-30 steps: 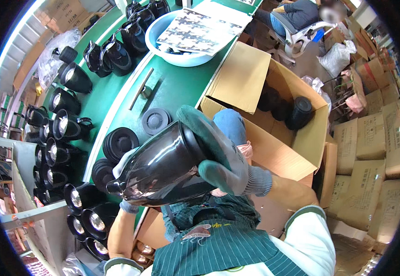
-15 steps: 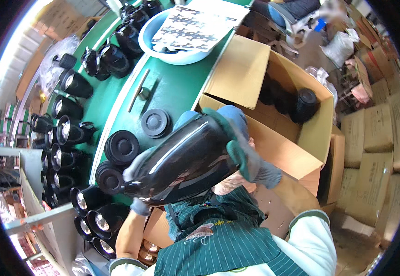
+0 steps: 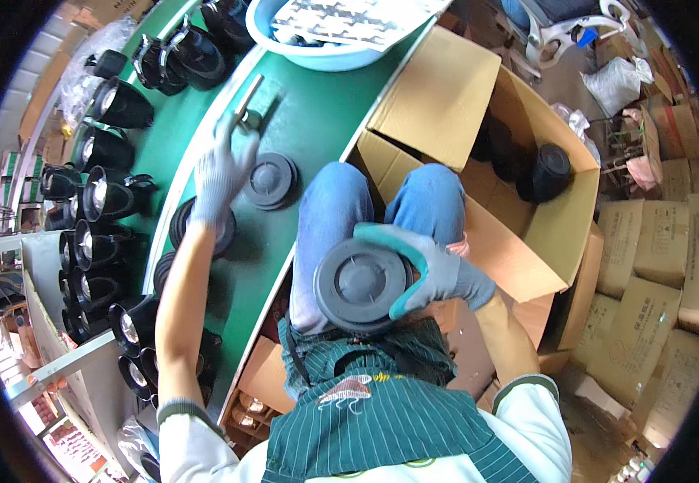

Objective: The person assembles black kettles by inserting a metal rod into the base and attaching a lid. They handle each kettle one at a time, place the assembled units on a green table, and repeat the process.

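My right hand, in a grey and green glove, grips a black jug above my lap. Its round, ridged base faces up and hides most of the body. My left hand, in a grey glove, reaches over the green table with fingers apart. Its fingertips are at the lower end of a slim rod, which they partly cover. Beside the rod stands a short metal cylinder; whether the two are joined I cannot tell. Right of this hand lie round black discs, like the jug's base; more discs are stacked under my left forearm.
Several black jugs line the table's left side. A light blue basin with printed sheets over it stands at the far end. On my right, an open cardboard box holds dark items. Stacked cartons stand farther right.
The jug has gone from lying sideways across both hands to base up in my right hand. My left hand has let go of it and moved forward to the rod.
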`<state>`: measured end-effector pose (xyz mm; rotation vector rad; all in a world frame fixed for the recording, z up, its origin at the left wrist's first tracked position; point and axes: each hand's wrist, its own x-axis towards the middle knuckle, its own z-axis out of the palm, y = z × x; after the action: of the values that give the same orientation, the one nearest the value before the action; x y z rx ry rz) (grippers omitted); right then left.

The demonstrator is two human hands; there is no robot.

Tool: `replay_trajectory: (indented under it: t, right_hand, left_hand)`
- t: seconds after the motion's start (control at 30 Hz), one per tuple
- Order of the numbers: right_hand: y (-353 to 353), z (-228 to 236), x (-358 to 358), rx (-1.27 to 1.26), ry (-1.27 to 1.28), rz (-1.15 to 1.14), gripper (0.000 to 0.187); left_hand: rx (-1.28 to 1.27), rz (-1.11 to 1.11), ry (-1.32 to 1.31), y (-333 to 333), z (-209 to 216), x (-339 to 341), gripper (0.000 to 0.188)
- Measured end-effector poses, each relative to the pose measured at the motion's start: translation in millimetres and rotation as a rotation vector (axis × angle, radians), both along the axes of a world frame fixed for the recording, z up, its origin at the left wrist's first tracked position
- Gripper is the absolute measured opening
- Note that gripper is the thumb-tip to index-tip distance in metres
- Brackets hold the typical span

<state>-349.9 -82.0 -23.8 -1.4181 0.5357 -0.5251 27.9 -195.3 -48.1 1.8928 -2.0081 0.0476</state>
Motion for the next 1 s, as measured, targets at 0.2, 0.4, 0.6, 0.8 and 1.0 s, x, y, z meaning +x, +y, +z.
replay_trajectory:
  t: [0.2, 0.4, 0.6, 0.8, 1.0]
  right_hand:
    - [10.4, -5.6, 13.8, 0.042, 0.016, -0.051, 0.13]
    - [27.6, -18.8, 20.0, 0.095, -0.044, -0.255, 0.145]
    - [29.5, -35.3, 30.0, 0.55, -0.493, -0.382, 0.074]
    - [-38.5, -25.2, 66.7, 0.308, -0.277, -0.201, 0.048]
    - [-34.7, -35.4, 64.1, 0.019, -0.342, -0.166, 0.042]
  left_hand:
    - [0.258, 0.208, -0.071, -101.9, -87.8, 58.4, 0.05]
    - [0.662, -0.185, 0.682, 30.6, 72.8, -44.1, 0.06]
    - [0.682, -0.535, 0.258, 145.0, 150.4, -102.1, 0.073]
    - [0.97, -0.064, -0.187, 186.4, 177.8, -186.0, 0.09]
    - [0.14, -0.176, -0.084, 208.4, 142.1, -181.4, 0.098]
